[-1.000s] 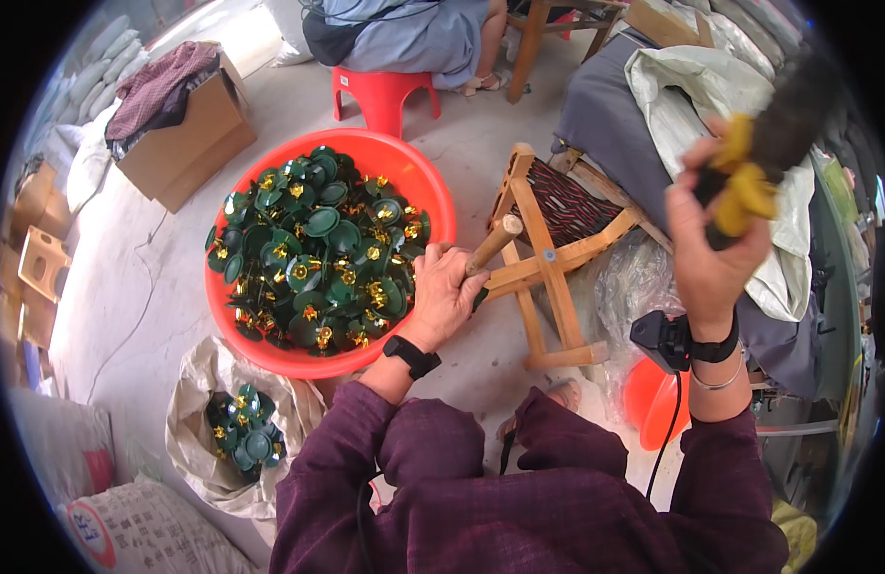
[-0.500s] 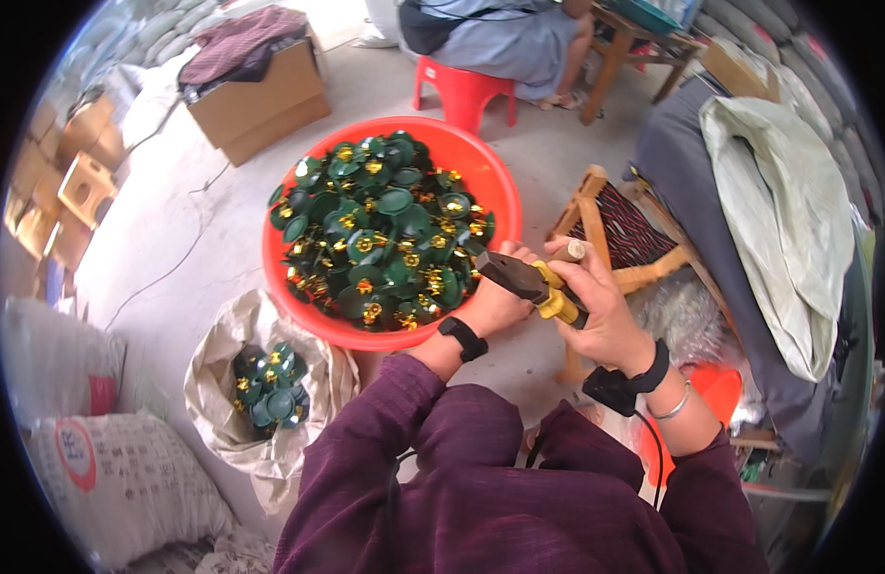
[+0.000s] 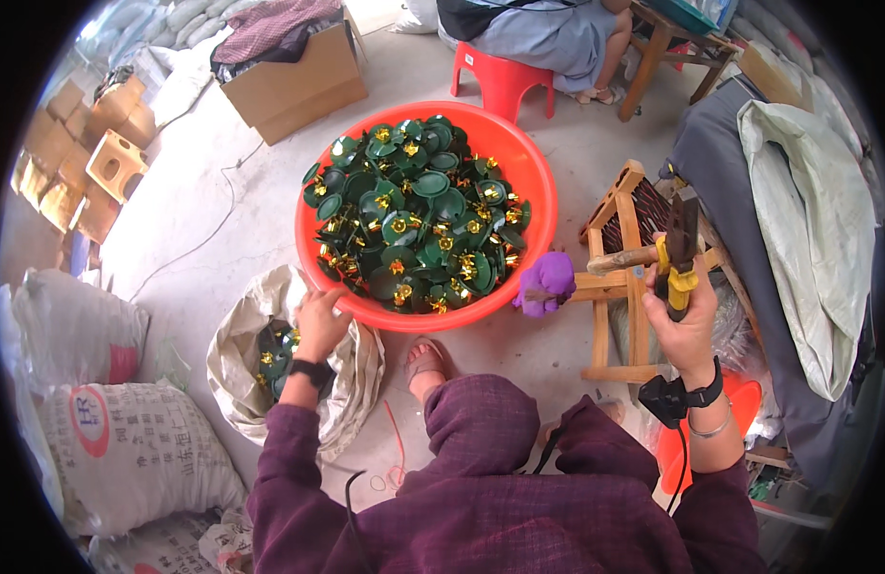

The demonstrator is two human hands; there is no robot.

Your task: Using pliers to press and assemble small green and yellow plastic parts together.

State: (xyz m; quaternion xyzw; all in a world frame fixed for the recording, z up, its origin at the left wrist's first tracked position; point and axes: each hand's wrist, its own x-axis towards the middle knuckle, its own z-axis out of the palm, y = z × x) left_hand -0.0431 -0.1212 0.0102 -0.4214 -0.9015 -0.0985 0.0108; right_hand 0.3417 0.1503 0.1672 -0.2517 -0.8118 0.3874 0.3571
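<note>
My right hand (image 3: 689, 330) is closed on a pair of pliers (image 3: 682, 253) with yellow and black handles, jaws upward. A short wooden stick (image 3: 622, 260) juts leftward from the same grip; its other end is hidden. Far to the left, my left hand (image 3: 323, 323) hovers at the mouth of a pale woven sack (image 3: 242, 325), close to the rim of a red basin (image 3: 548, 206). Its fingers look loosely apart, with nothing visible in them. Green discs (image 3: 431, 184) with gold flower-shaped centres heap the basin. More of these discs (image 3: 268, 368) lie inside the sack, partly covered by my hand.
Between basin and right hand, a purple bundle (image 3: 546, 284) sits at a wooden frame (image 3: 610, 287). Filled sacks (image 3: 141, 445) stand at left, a cardboard box (image 3: 299, 91) at back. A person sits on a red stool (image 3: 500, 81). Dark cloth (image 3: 715, 143) covers something at right.
My hands have separated. The left went from beside the pliers to the sack's mouth; the right carried pliers and stick rightward, turning the jaws up. The purple bundle has come into sight.
</note>
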